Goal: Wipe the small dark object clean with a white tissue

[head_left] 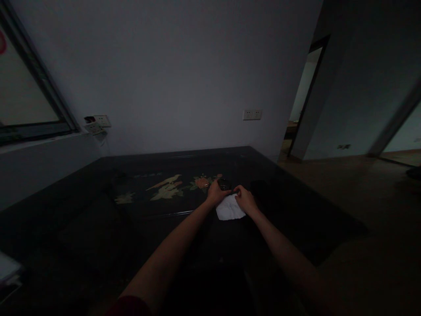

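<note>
Both my arms reach out over a dark table (98, 210) with a painted bird and flower design. My left hand (216, 193) is closed around a small dark round object (224, 184), too dim to name. My right hand (245, 199) is closed in a pinch on a white tissue or cloth (229, 209) that lies crumpled on the table between the two hands. The hands almost touch each other above the cloth.
A plain wall with two socket plates (252, 114) stands behind the table. A window (26, 96) is at the left, with more sockets (98, 123) beside it. An open doorway (305, 96) and bare floor (345, 188) lie to the right. Something white (6, 267) sits at the near left edge.
</note>
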`<state>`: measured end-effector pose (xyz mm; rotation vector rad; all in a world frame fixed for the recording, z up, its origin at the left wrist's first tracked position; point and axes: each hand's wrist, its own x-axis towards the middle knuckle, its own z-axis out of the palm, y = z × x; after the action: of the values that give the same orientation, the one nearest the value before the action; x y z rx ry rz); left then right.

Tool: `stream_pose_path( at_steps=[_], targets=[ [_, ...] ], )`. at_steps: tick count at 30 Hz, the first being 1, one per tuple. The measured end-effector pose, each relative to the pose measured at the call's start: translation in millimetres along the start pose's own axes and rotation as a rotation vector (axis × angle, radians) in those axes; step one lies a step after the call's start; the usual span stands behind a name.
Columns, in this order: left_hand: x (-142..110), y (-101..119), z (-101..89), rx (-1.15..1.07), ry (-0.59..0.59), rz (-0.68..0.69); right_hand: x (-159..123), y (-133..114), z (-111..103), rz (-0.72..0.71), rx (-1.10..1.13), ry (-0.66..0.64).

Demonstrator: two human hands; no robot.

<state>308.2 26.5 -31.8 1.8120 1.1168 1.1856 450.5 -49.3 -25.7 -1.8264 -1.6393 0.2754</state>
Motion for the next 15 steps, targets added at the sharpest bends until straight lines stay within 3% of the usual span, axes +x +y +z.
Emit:
stream_pose_path(
  at_steps=[4,7,10,12,15],
  targets=[
    [-5,10,-15.0,0.035,0.022,0.048,-2,-2,-1,-0.003,-0.04,-0.004],
    [-29,22,-33.9,0.138,0.035,0.194,-3,-2,-1,-0.008,-0.074,-0.004],
    [-64,31,-47.7,0.151,-0.112,0.258,-4,-2,0,-0.017,-0.106,-0.004],
    [-85,32,-51.3,0.134,-0.222,0.238,-5,-2,1,-0.026,-0.133,-0.003],
    [-102,26,-50.3,0.118,-0.281,0.179,-7,-2,1,-0.056,-0.187,-0.002]
  ],
)
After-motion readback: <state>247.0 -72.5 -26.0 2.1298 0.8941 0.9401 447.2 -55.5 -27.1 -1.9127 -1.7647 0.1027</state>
